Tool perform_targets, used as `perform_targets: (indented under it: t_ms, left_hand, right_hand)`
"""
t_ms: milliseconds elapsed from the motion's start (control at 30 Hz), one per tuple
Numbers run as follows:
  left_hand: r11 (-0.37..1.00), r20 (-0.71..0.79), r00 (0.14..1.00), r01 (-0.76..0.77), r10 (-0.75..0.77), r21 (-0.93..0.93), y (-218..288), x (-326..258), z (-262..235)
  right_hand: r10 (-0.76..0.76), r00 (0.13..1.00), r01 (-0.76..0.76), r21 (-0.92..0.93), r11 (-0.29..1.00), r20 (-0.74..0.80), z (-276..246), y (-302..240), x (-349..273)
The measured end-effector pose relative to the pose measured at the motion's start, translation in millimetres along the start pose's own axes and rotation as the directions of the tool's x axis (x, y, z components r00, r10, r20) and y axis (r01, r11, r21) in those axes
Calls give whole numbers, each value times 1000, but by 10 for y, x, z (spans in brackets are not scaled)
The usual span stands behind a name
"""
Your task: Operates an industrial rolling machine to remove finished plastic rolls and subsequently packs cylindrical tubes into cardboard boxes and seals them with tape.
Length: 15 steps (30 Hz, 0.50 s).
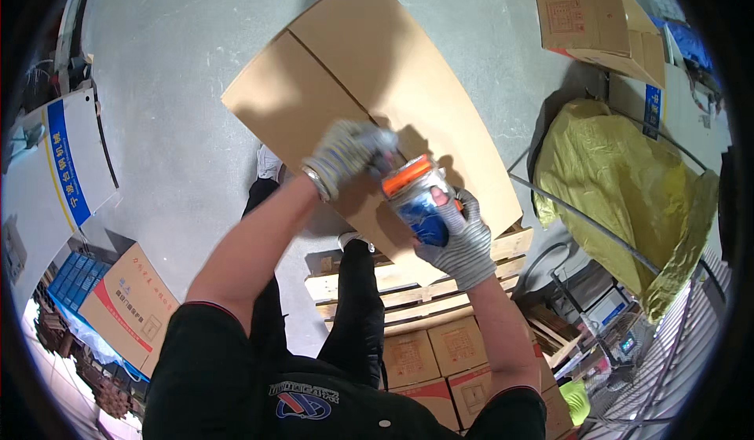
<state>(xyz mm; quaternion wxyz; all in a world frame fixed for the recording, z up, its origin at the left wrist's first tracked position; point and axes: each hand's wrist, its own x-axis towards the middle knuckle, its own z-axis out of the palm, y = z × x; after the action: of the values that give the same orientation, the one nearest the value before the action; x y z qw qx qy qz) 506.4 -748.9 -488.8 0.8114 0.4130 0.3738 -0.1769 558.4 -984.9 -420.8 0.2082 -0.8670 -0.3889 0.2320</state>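
Observation:
In my right hand (463,240), gloved in striped grey knit with bare fingertips showing, is a packing tape dispenser (416,196) with orange, silver and blue parts. The fingers wrap round it, and it is held above a large brown cardboard box (424,71). A straight seam runs between the box's two top flaps. My left hand (345,153), in a similar glove, is just left of the dispenser's front end, over the seam. Motion smears its fingers, and a pale shiny blur at their tips is too unclear to name.
Beneath the box's near edge is a wooden pallet (424,279), with several cartons (412,357) nearer me. A yellow sheet (605,188) drapes over a metal frame at right. More cartons stand at upper right (585,27) and lower left (129,306). A white table (39,181) is at left.

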Motion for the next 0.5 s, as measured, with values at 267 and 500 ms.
perform_targets:
  t_ms: [267, 500]
  left_hand:
    - [945, -344, 880, -302, 328, 130, 1109, 738, -1820]
    - [610, -196, 971, 74, 136, 789, 901, 1085, -1988]
  right_hand:
    - [178, 966, -156, -132, 979, 185, -47, -900, 1330]
    - [321, 881, -243, -249, 938, 348, 87, -984, 1856]
